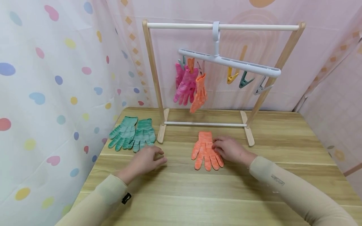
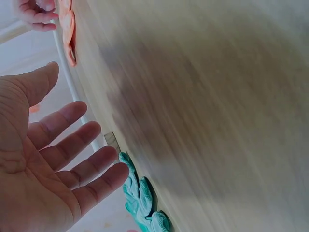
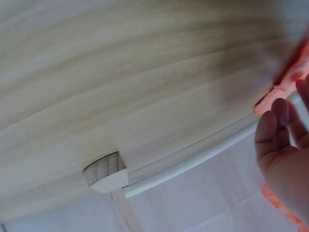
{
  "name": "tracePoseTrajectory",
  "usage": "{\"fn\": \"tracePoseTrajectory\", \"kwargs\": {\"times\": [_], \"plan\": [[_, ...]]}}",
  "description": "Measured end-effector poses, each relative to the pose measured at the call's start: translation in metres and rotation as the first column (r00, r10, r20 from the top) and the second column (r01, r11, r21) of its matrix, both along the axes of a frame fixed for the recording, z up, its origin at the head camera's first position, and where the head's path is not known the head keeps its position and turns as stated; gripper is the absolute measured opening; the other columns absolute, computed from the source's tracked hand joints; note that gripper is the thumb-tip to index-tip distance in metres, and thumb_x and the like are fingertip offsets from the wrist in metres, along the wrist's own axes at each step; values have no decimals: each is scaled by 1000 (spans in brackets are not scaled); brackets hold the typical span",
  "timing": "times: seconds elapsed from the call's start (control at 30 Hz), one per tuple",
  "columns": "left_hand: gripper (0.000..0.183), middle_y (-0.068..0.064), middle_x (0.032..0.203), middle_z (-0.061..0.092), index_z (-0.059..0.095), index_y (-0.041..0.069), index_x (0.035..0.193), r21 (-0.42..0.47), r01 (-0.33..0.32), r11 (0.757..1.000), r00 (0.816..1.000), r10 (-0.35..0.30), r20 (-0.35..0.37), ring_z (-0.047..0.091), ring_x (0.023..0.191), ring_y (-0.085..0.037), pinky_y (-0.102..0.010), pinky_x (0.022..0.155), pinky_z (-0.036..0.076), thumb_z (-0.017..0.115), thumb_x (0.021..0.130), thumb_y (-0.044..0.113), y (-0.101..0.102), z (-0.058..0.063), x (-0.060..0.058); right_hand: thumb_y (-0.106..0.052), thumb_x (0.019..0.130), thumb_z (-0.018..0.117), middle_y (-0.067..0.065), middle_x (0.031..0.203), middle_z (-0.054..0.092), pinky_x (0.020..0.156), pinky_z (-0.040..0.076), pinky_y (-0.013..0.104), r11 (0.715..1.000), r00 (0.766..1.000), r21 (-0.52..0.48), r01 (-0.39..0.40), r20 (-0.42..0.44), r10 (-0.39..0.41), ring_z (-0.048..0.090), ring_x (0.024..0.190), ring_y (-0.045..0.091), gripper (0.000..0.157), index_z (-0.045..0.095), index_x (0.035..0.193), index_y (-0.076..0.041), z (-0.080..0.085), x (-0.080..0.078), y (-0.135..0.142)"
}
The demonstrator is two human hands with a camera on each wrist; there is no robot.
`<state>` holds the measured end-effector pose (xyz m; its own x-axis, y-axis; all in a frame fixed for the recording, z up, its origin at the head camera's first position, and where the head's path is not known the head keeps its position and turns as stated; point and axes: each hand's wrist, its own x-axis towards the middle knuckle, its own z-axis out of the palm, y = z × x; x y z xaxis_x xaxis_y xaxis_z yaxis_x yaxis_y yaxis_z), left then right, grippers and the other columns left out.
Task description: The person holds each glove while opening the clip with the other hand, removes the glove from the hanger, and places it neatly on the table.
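Observation:
An orange knit glove [image 1: 205, 150] lies flat on the table, its fingers toward the person. My right hand [image 1: 232, 150] is at its right edge with loosely bent fingers; whether they touch it I cannot tell. In the right wrist view, the hand [image 3: 289, 164] shows no grip on the glove [image 3: 297, 72]. My left hand [image 1: 145, 161] hovers just in front of two green gloves [image 1: 124, 133], holding nothing. Its fingers [image 2: 91, 157] are spread and slightly bent in the left wrist view. Pink gloves [image 1: 187, 86] and another orange glove [image 1: 199, 94] hang clipped from a white hanger [image 1: 232, 62].
The hanger hooks over the top white bar [image 1: 254, 27] of a wooden-legged rack [image 1: 152, 69] and tilts down to the right. Yellow [image 1: 232, 77], dark green [image 1: 245, 81] and grey clips [image 1: 262, 88] dangle from its right half. Patterned curtains [image 1: 56, 94] surround the wood-grain table [image 1: 181, 194].

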<state>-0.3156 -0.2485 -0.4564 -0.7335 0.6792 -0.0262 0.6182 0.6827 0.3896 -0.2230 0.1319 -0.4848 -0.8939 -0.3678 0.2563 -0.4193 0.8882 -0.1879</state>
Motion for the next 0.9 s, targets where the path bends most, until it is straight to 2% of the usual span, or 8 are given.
{"fn": "tracePoseTrajectory", "kwargs": {"times": [0.1, 0.2, 0.43, 0.6, 0.9], "plan": [[37, -13, 117, 80, 78, 4, 119, 3, 6, 1000, 1000, -6, -15, 75, 114, -34, -53, 98, 60, 76, 100, 36, 1, -1, 2, -12, 98, 77, 13, 124, 77, 104, 57, 53, 993, 996, 96, -66, -54, 71, 72, 114, 35, 13, 82, 110, -10, -3, 1, 3], [36, -13, 117, 80, 78, 5, 118, -4, 12, 1000, 1000, -12, -27, 74, 114, -33, -54, 99, 60, 76, 100, 36, 2, -2, 4, -16, 99, 77, 10, 124, 78, 106, 56, 52, 986, 994, 143, -82, -56, 91, 71, 115, 34, 16, 82, 113, -12, -4, 2, 3], [36, -11, 120, 79, 78, 7, 118, -35, 3, 999, 1000, -3, -9, 71, 118, -33, -54, 103, 57, 77, 100, 37, 5, -2, 8, -20, 102, 73, 7, 131, 77, 102, 56, 47, 982, 992, 151, -110, -37, 117, 69, 115, 30, 23, 80, 123, -14, -3, -1, -5], [38, -10, 125, 77, 77, 8, 121, -57, -7, 998, 1000, 8, 13, 69, 122, -33, -54, 106, 56, 77, 100, 39, 8, -2, 12, -21, 105, 70, 8, 139, 74, 102, 56, 49, 985, 992, 114, -130, 19, 128, 67, 118, 30, 29, 77, 132, -14, 0, -8, -21], [39, -9, 126, 78, 78, 8, 123, -58, 0, 998, 1000, 1, 9, 68, 124, -34, -55, 107, 55, 77, 100, 40, 10, -3, 15, -24, 108, 65, 8, 152, 65, 116, 47, 55, 989, 986, 86, -123, 126, 111, 62, 134, 38, 38, 69, 144, -13, -5, -40, -57]]}}
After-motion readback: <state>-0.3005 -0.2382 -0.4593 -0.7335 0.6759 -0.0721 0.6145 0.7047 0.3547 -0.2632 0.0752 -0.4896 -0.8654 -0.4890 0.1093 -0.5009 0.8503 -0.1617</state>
